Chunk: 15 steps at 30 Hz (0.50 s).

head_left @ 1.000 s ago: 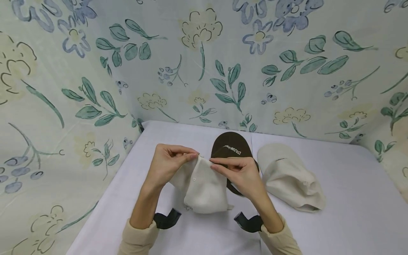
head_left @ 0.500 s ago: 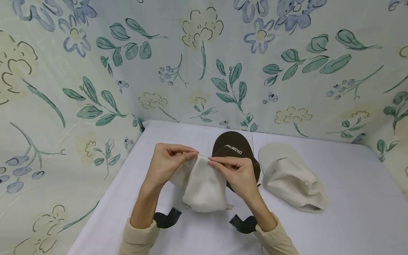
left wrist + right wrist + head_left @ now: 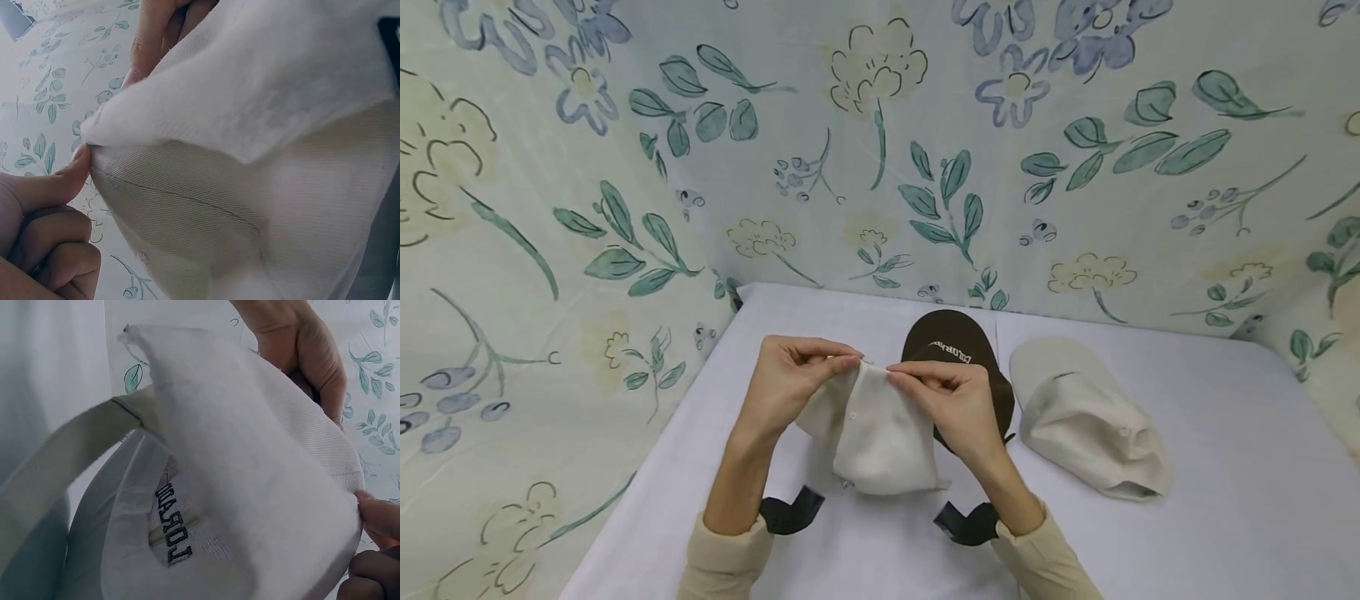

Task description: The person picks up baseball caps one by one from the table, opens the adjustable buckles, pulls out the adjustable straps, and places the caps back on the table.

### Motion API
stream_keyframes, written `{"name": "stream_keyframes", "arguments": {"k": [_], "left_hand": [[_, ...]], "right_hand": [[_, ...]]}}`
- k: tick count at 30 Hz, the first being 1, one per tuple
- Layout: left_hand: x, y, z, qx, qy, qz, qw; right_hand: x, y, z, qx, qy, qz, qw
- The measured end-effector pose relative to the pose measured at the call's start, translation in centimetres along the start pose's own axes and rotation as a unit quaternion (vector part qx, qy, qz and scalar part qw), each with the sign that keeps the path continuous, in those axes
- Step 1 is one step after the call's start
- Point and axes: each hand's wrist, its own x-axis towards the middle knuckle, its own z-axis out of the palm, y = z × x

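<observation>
A cream cap [image 3: 883, 442] hangs above the table between both hands, its cloth drooping. My left hand [image 3: 781, 387] pinches its upper edge between thumb and forefinger. Close beside it, my right hand [image 3: 957, 404] pinches the same edge. In the left wrist view the cap's ribbed cloth [image 3: 181, 200] is stretched from the left thumb [image 3: 76, 164]. Seen in the right wrist view, a strap [image 3: 81, 437] and dark embroidered letters [image 3: 172, 525] show within the cap, and the right thumb [image 3: 378, 515] presses on its rim.
Behind my right hand lies a dark brown cap [image 3: 951, 333] with white lettering, partly covered by the hand. Another cream cap [image 3: 1086, 425] lies to its right, brim away from me. A white cloth covers the table [image 3: 1232, 467]; floral curtains [image 3: 820, 167] hang around it.
My right hand has shifted slightly left, uncovering more of the brown cap's right side. Both hands keep their pinch, and the held cap has risen very slightly.
</observation>
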Motion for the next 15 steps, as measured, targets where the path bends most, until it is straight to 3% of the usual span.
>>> {"name": "stream_keyframes", "arguments": {"k": [15], "left_hand": [[0.9,-0.4,-2.1,0.013,0.064,0.032,0.9974]], "right_hand": [[3.1,0.1,2.5,-0.005,-0.003,-0.004,1.0]]}}
